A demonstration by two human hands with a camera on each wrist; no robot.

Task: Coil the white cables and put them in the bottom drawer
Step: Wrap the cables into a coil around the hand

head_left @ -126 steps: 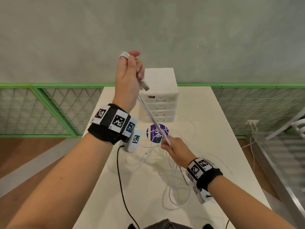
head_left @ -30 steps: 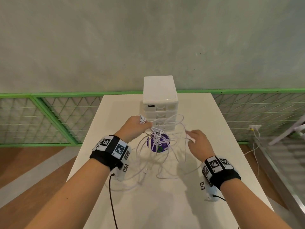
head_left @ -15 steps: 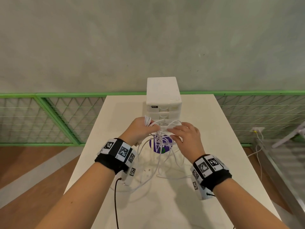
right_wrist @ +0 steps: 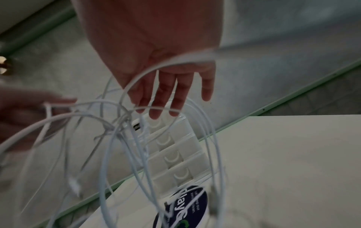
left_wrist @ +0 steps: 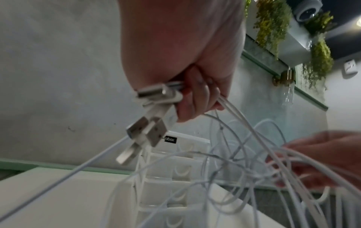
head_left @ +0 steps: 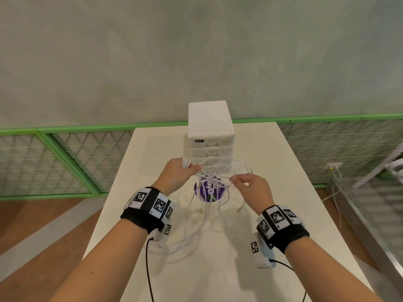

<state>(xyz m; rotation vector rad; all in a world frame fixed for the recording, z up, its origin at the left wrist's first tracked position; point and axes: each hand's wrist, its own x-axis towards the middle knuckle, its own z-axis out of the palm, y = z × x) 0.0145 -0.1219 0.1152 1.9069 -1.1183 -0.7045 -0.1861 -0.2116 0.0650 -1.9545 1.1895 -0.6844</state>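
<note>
Several white cables [head_left: 239, 166] hang in tangled loops above the table. My left hand [head_left: 183, 171] grips one end of the bundle in a fist, and the left wrist view shows the metal USB plugs [left_wrist: 146, 134] sticking out below its fingers [left_wrist: 195, 98]. My right hand [head_left: 250, 184] is a little to the right, its fingers [right_wrist: 166, 95] straight among the loops, with one cable [right_wrist: 156, 67] draped across the palm. The white drawer unit [head_left: 210, 123] stands just behind the hands with all its drawers closed. The loops partly hide its lowest drawer front.
A round purple sticker [head_left: 206, 194] lies on the white table [head_left: 272, 214] under the cables. Loose cable ends trail on the tabletop towards me. A green mesh fence [head_left: 65, 162] runs behind the table, and a metal frame [head_left: 370, 225] stands to the right.
Since four seconds ago my left hand has come down from head height to just above the table. In the last half second my right hand moved right, away from the left, spreading the loops.
</note>
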